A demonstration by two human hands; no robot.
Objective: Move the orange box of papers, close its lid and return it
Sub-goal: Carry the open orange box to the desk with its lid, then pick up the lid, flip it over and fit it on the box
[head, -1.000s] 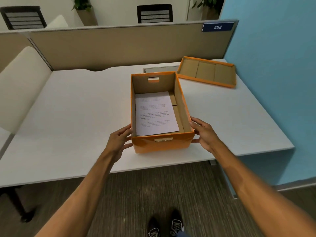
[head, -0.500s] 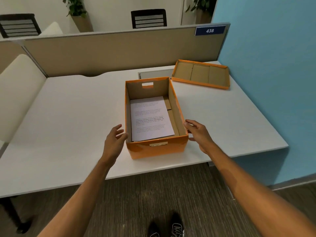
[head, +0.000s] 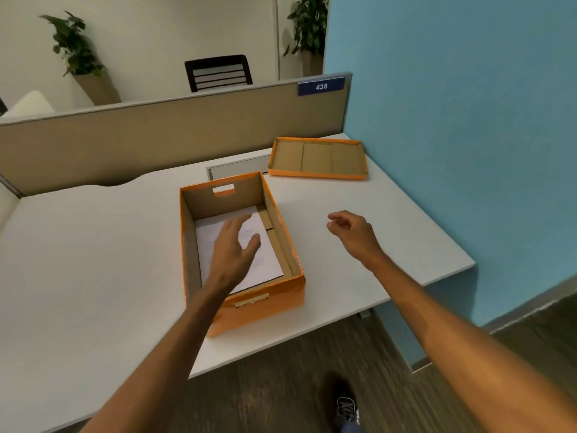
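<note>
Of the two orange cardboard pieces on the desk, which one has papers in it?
The deep orange box at the desk's front edge holds the papers. The shallow lid near the blue wall lies upturned with nothing inside.

An office cubicle. A white tabletop (head: 93,245) backs onto a beige partition (head: 156,132) carrying a number plate (head: 321,86) reading 438. Beyond stand a chair (head: 218,73) and potted plants (head: 75,48).
</note>
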